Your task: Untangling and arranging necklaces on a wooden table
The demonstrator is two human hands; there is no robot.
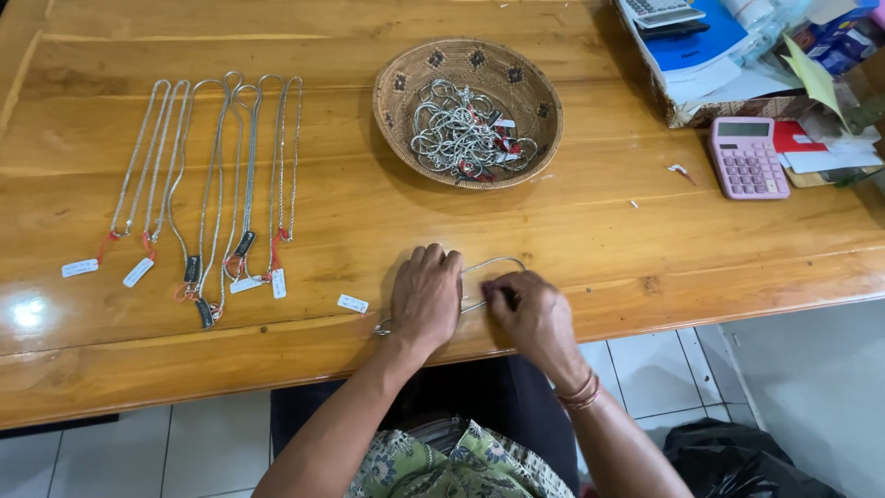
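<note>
On the wooden bench [572,231], close to its near edge, lies a thin silver chain [498,265] that both hands are working on. The left hand [426,297] rests palm down on top of the chain, its fingers [433,263] held together and pointing away from the person, pressing the chain flat on the wood. The right hand [530,314] is just beside it, and its fingers [495,293] are pinched together on the chain near the middle of the loop. The chain makes a narrow loop: its long axis runs mostly left to right along the bench edge, a little tilted, with the rounded far end pointing to the right and slightly away from the person, and the other end coming out under the left hand toward the near left, where a small piece shows at the wrist. A small white tag [352,303] lies on the bench just left of the left hand, apart from it. Farther left, well apart from the hands, a row of silver necklaces [217,175] is laid out straight, their long axes running away from the person, with tags at the near ends. Behind the hands, toward the far side, a round woven basket [530,78] holds a heap of more silver chains [461,138]. At the right, a pink calculator [747,159] lies flat near a box of papers [719,65].
</note>
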